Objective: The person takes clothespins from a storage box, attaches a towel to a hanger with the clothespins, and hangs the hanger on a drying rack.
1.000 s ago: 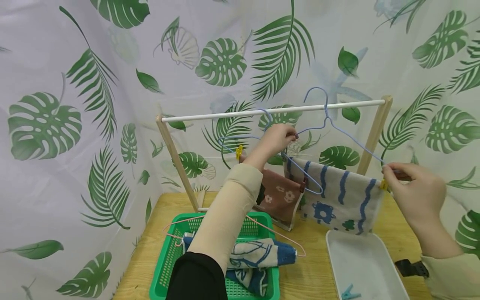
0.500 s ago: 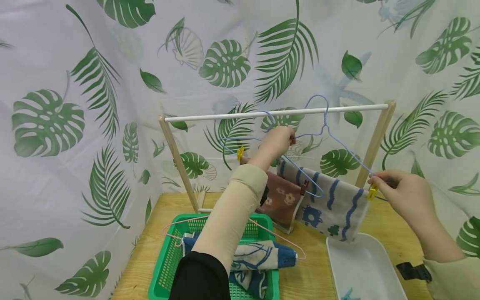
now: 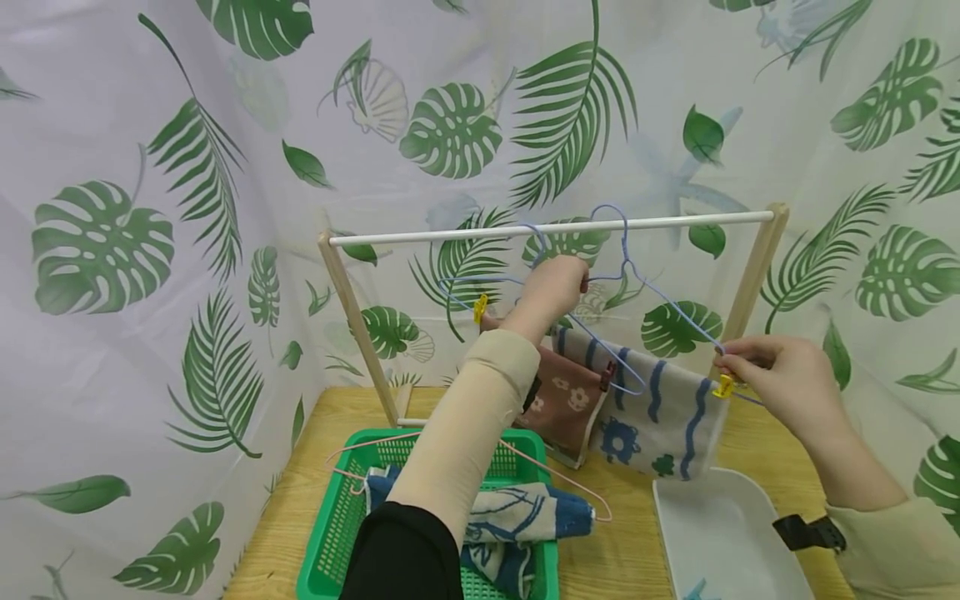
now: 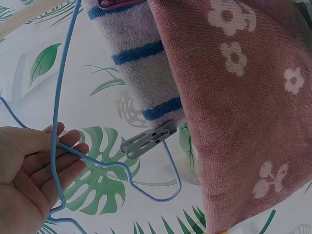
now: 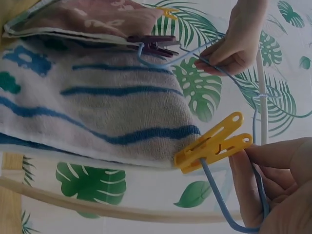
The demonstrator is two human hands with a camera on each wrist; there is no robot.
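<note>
My right hand (image 3: 791, 383) pinches the right end of a blue wire hanger (image 3: 675, 310), beside a yellow clothespin (image 5: 214, 144). That clothespin clips a grey towel with blue wavy stripes (image 3: 667, 425) to the hanger. My left hand (image 3: 553, 285) holds the same hanger's other shoulder between thumb and fingers; a grey clothespin (image 4: 148, 140) grips the towel at that end. The hanger's hook curves over the white rod (image 3: 697, 220); whether it rests on it, I cannot tell. To the left, a reddish-brown flowered towel (image 3: 562, 400) hangs from another blue hanger (image 3: 600, 337) with a dark red clothespin (image 3: 607, 375).
A green basket (image 3: 322, 533) on the wooden table (image 3: 600, 550) contains blue-and-white cloth (image 3: 510, 510) and a pink hanger (image 3: 558, 473). At right stands a white tray (image 3: 720, 533) with a light blue clothespin (image 3: 695, 590). Wooden posts (image 3: 757, 283) support the rod.
My right hand has moved left with the hanger and striped towel. The hook has come lower and left along the rod. My left hand has barely shifted.
</note>
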